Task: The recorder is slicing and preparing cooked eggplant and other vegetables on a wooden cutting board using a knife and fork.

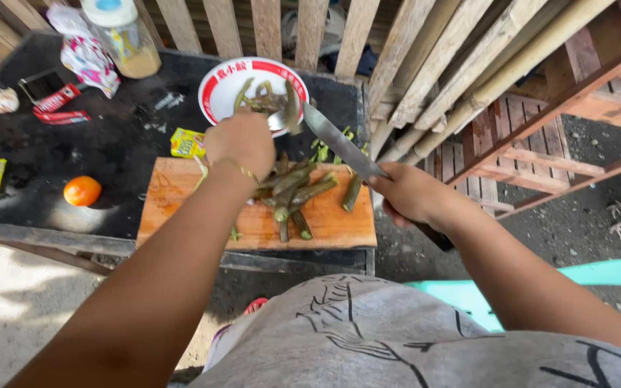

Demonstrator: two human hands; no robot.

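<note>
1. While my left hand (238, 144) hangs between board and bowl, its fingers are closed on a green pod piece (292, 108) lifted over the bowl's (213, 90) near rim; the hand's back hides the grip itself.
2. Right hand (415, 197) clenched round the knife (339, 147) handle. Blade points up and left, tip just beside the held piece and close to my left fingers.
3. Rest of the pods (296, 194) lie in a loose heap on the wooden board (181, 201), a few already in the bowl. One pod (352, 192) sits apart near the board's right edge.
4. Risk, as I judge it: blade tip and left fingers share the same small space. A twitch of either hand could nick a finger.
5. Risk: the board's right corner sits at the table (73, 151) edge. A push there could send the stray pod, or the board, off the side.
6. Risk: the piece is held at the rim, not over the middle; let go there, it may bounce out onto the table.
7. Tomato (82, 190) rests well left of the board, on the dark top; packets and a jar farther back.
</note>
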